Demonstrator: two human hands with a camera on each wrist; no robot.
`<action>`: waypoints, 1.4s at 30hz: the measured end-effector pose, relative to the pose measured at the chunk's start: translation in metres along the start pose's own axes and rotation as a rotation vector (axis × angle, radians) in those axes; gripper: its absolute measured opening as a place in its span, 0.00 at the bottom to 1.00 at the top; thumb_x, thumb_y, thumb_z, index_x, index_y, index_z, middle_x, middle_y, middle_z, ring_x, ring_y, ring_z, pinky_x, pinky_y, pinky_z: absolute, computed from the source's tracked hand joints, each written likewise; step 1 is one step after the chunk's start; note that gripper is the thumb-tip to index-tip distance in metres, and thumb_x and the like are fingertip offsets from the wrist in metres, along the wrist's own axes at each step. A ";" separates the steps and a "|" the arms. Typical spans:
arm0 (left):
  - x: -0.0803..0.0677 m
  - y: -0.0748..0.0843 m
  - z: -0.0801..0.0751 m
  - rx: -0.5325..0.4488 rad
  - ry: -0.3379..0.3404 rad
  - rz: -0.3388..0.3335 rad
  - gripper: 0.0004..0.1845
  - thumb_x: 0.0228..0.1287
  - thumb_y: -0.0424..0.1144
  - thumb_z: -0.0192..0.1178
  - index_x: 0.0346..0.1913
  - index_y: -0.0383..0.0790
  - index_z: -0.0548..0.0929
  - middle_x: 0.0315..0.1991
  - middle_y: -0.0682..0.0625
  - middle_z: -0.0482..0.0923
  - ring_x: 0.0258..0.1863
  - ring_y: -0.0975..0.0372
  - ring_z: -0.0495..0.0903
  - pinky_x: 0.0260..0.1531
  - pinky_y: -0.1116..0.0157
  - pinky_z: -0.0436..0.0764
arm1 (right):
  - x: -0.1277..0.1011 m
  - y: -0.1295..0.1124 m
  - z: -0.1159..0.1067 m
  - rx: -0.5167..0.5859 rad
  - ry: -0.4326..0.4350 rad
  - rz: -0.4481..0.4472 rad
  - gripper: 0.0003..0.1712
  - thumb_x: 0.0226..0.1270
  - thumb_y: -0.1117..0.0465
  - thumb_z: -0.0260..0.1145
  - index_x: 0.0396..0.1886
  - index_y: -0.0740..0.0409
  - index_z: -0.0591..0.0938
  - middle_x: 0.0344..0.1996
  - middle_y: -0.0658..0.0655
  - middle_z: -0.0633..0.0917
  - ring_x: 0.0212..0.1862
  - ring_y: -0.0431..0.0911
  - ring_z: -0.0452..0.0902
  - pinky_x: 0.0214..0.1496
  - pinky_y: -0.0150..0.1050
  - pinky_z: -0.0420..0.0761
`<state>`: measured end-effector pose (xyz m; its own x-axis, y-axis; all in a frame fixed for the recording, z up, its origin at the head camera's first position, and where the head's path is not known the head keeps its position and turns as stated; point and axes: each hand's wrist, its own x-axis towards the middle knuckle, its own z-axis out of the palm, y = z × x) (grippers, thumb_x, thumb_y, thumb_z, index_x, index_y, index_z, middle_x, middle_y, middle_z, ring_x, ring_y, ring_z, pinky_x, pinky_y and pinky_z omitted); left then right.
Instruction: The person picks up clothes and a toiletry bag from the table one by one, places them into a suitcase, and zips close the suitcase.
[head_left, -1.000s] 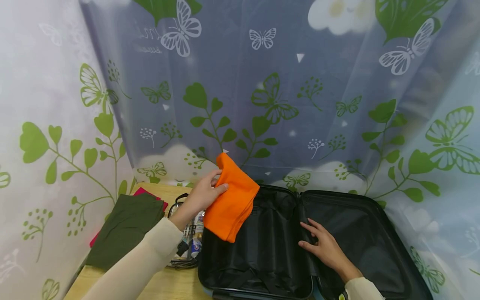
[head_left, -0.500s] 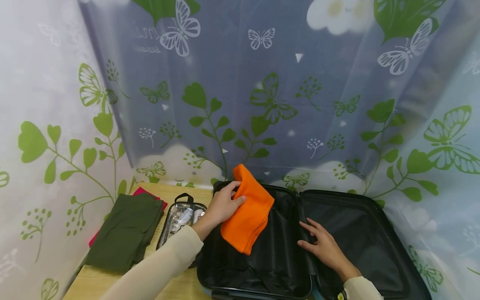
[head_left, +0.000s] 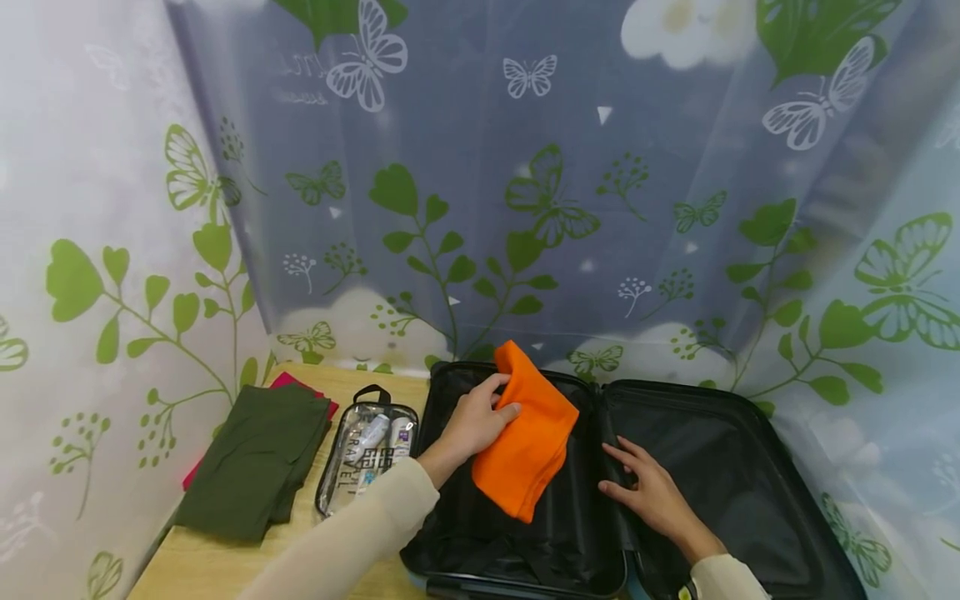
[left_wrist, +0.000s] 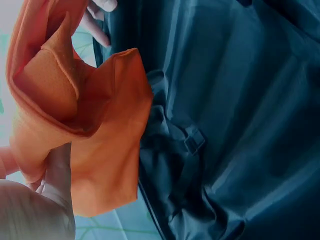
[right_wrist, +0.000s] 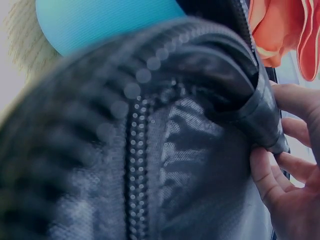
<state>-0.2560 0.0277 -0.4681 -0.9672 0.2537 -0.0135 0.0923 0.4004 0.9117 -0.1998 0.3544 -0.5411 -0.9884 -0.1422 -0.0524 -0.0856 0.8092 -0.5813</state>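
Note:
My left hand pinches a folded orange cloth by its left edge, thumb on the near side. The cloth hangs tilted over the left half of an open black suitcase. In the left wrist view, loose layers of the cloth gape above the thumb, and a strap buckle shows on the suitcase lining. My right hand stays at the middle hinge side of the suitcase. In the right wrist view, its thumb and fingers hold a fold of dark lining.
Left of the suitcase stands a clear travel toiletry bag with bottles inside, partly behind the left sleeve. Further left, a folded dark green garment lies over a red one on the wooden table. A patterned curtain surrounds the table.
My left hand has carried the orange cloth rightward and lower, from the suitcase's left edge to over its left half, uncovering the toiletry bag. The right hand stays in place.

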 end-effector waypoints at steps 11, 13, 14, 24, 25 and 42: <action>0.003 0.005 0.028 -0.032 -0.026 -0.015 0.27 0.80 0.44 0.66 0.77 0.51 0.76 0.68 0.40 0.85 0.57 0.49 0.89 0.59 0.45 0.87 | 0.000 0.000 0.000 -0.002 0.000 -0.003 0.41 0.74 0.44 0.76 0.79 0.56 0.77 0.83 0.70 0.65 0.62 0.57 0.81 0.50 0.45 0.86; 0.003 0.005 0.034 -0.025 -0.026 -0.020 0.27 0.80 0.44 0.66 0.77 0.52 0.76 0.67 0.41 0.85 0.56 0.50 0.89 0.58 0.46 0.88 | -0.001 0.000 0.000 -0.006 -0.002 0.001 0.41 0.73 0.44 0.77 0.79 0.56 0.78 0.83 0.70 0.66 0.61 0.57 0.81 0.50 0.45 0.86; 0.003 0.006 0.037 -0.021 -0.026 -0.023 0.26 0.80 0.45 0.66 0.76 0.52 0.77 0.67 0.42 0.86 0.56 0.50 0.89 0.58 0.46 0.88 | -0.001 0.000 0.000 -0.009 -0.003 0.002 0.41 0.73 0.44 0.77 0.79 0.56 0.78 0.83 0.70 0.66 0.61 0.56 0.82 0.49 0.45 0.86; 0.003 0.009 0.061 -0.036 -0.038 -0.025 0.26 0.81 0.44 0.66 0.77 0.52 0.76 0.70 0.41 0.83 0.63 0.48 0.87 0.61 0.46 0.87 | 0.000 0.001 -0.001 -0.008 -0.009 0.010 0.40 0.74 0.47 0.76 0.78 0.61 0.77 0.83 0.70 0.66 0.65 0.61 0.81 0.54 0.52 0.88; 0.004 0.010 0.062 -0.033 -0.039 -0.024 0.26 0.81 0.44 0.65 0.77 0.51 0.76 0.70 0.41 0.83 0.62 0.49 0.87 0.60 0.46 0.87 | 0.000 0.001 -0.001 -0.013 -0.006 0.007 0.40 0.74 0.48 0.76 0.78 0.62 0.77 0.83 0.70 0.66 0.65 0.62 0.81 0.56 0.54 0.88; 0.009 0.028 0.085 -0.123 -0.030 -0.051 0.26 0.81 0.44 0.65 0.76 0.51 0.77 0.69 0.45 0.83 0.62 0.52 0.86 0.61 0.48 0.87 | 0.000 0.003 0.000 -0.036 0.045 -0.032 0.33 0.73 0.55 0.76 0.73 0.64 0.81 0.79 0.74 0.71 0.76 0.72 0.70 0.72 0.70 0.76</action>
<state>-0.2418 0.1156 -0.4772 -0.9621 0.2629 -0.0722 0.0113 0.3030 0.9529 -0.2000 0.3565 -0.5432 -0.9897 -0.1430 0.0031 -0.1209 0.8248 -0.5524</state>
